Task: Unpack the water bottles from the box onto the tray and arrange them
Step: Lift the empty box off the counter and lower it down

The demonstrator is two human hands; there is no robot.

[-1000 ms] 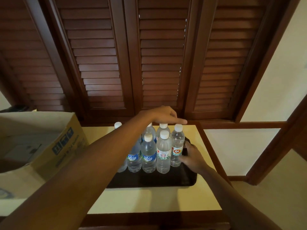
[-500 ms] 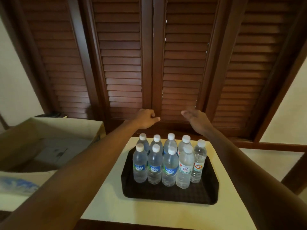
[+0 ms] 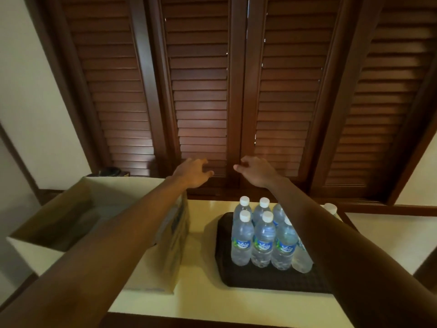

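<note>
Tray: dark brown tray (image 3: 238, 279) on the right part of a cream table (image 3: 201, 290), its right end hidden under the right forearm.
Water bottles: clear plastic water bottles (image 3: 262, 237) with white caps stand upright and packed together on the far half of the tray, in two rows; three in the near row carry blue labels, and a fourth near bottle (image 3: 301, 259) sits half behind the forearm.
Lone cap: one more white cap (image 3: 329, 207) peeks out to the right of the forearm, far side; I cannot tell if that bottle stands on the tray.
Box: open cardboard box (image 3: 175, 245) on the left of the table, near the tray but apart from it; its inside is dim and nothing in it can be made out.
Left hand: left hand (image 3: 192, 172) raised beyond the box's far right corner, fingers loosely curled and apart, holding nothing.
Right hand: right hand (image 3: 256, 171) raised beyond the bottles, fingers bent and slightly spread, empty.
Backdrop: dark wooden louvred shutters (image 3: 201, 91) behind both hands.
</note>
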